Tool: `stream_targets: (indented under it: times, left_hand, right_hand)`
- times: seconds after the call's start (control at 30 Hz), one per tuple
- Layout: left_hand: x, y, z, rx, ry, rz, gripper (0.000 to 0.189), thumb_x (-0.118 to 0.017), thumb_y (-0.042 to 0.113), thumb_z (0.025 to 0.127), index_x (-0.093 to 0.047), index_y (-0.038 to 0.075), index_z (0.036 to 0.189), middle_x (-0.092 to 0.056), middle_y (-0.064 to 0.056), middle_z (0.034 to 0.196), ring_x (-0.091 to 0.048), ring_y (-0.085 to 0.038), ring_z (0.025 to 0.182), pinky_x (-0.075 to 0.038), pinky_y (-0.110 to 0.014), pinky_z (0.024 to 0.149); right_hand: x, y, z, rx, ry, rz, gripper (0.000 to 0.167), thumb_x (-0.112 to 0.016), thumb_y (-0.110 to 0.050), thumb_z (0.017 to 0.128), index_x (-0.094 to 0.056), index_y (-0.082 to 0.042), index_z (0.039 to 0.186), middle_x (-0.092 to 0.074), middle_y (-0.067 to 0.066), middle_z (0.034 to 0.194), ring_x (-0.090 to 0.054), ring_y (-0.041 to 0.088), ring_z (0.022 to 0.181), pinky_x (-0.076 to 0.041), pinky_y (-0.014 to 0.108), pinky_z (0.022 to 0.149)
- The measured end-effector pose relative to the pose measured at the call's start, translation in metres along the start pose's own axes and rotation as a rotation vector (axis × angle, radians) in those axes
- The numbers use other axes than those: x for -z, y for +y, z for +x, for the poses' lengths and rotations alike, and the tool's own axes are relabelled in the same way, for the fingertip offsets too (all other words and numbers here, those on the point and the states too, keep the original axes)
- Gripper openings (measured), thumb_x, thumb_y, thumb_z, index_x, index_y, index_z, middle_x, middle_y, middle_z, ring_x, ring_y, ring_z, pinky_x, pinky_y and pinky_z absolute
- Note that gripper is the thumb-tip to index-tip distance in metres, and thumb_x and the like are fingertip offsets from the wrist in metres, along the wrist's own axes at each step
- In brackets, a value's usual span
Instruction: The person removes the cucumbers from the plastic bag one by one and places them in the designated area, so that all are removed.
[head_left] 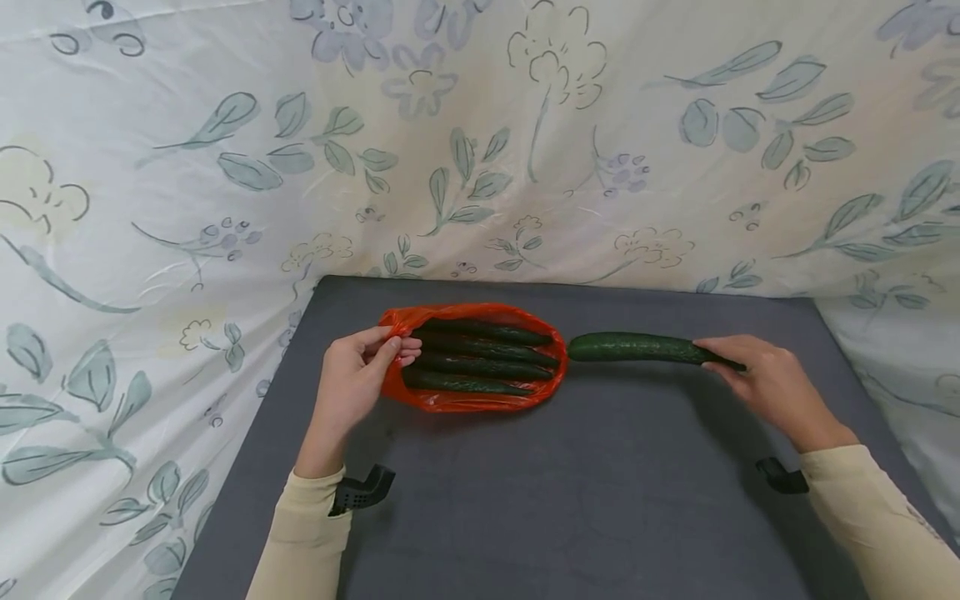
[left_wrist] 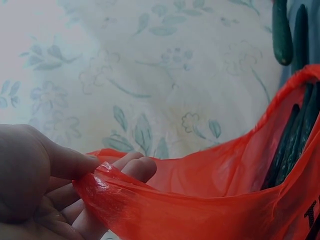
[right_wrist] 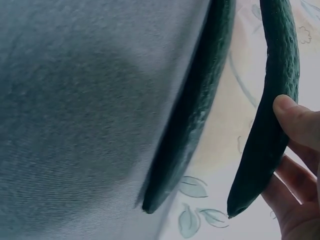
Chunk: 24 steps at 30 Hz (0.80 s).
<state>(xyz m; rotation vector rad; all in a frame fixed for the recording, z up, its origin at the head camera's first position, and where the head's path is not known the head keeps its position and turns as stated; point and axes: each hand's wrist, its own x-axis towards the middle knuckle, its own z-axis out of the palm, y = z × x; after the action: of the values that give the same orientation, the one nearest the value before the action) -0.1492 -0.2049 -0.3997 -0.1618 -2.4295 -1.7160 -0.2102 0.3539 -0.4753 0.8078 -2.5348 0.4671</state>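
Though partial, lettering (left_wrist: 311, 217) on bag (left_wrist: 185, 215), left fingers (left_wrist: 143, 168) round it, right fingers (right_wrist: 300, 182) round cucumber (head_left: 637, 347).

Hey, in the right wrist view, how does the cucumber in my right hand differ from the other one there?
Your right hand grips the held cucumber, while no hand touches the other cucumber. The held cucumber is raised off the grey tabletop; the other cucumber appears to rest on it. Both are long and dark green, with bumpy skin.
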Motion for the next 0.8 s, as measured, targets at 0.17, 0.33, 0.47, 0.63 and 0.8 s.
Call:
stream_targets:
  times: [0.17,0.33,0.47,0.63,0.8]
  left_hand:
    - [0.0,0.001,0.0,-0.001,-0.003,0.002,0.029,-0.064,0.005,0.11,-0.07,-0.01,0.134,-0.079,-0.02,0.112,-0.081,-0.018,0.093,-0.061,-0.025,0.09]
    - [0.001,0.002,-0.001,0.002,-0.005,0.01,0.029,-0.064,0.006,0.11,-0.071,-0.009,0.134,-0.079,-0.02,0.112,-0.08,-0.017,0.093,-0.061,-0.025,0.091]
    - [0.001,0.001,-0.001,0.005,-0.003,0.01,0.029,-0.064,0.006,0.11,-0.071,-0.009,0.134,-0.079,-0.02,0.112,-0.08,-0.016,0.093,-0.061,-0.025,0.091]
    - [0.002,0.001,-0.001,0.005,-0.002,0.008,0.03,-0.064,0.005,0.11,-0.07,-0.01,0.135,-0.079,-0.021,0.112,-0.081,-0.017,0.093,-0.061,-0.025,0.091]
    - [0.002,0.002,-0.001,-0.004,-0.001,0.0,0.03,-0.064,0.005,0.11,-0.07,-0.01,0.135,-0.079,-0.021,0.112,-0.081,-0.017,0.093,-0.061,-0.025,0.091]
  right_hand:
    - [-0.009,0.006,-0.006,-0.003,-0.021,0.007,0.059,-0.096,0.006,0.073,-0.079,-0.004,0.129,-0.078,0.016,0.112,-0.075,0.036,0.094,-0.063,0.057,0.069]
    - [-0.018,0.01,-0.012,0.012,-0.035,0.013,0.059,-0.096,0.006,0.073,-0.078,-0.003,0.128,-0.077,0.018,0.112,-0.075,0.038,0.093,-0.062,0.059,0.068]
    - [-0.023,0.013,-0.015,0.003,-0.048,0.018,0.057,-0.095,0.005,0.075,-0.078,-0.003,0.129,-0.078,0.018,0.111,-0.075,0.037,0.092,-0.062,0.058,0.067]
    - [-0.028,0.014,-0.019,-0.019,-0.072,0.025,0.055,-0.094,0.004,0.078,-0.078,-0.003,0.13,-0.078,0.018,0.111,-0.075,0.037,0.091,-0.061,0.059,0.067]
    - [-0.03,0.016,-0.02,-0.038,-0.088,0.028,0.053,-0.093,0.004,0.079,-0.078,-0.003,0.129,-0.078,0.018,0.111,-0.075,0.037,0.09,-0.062,0.058,0.066]
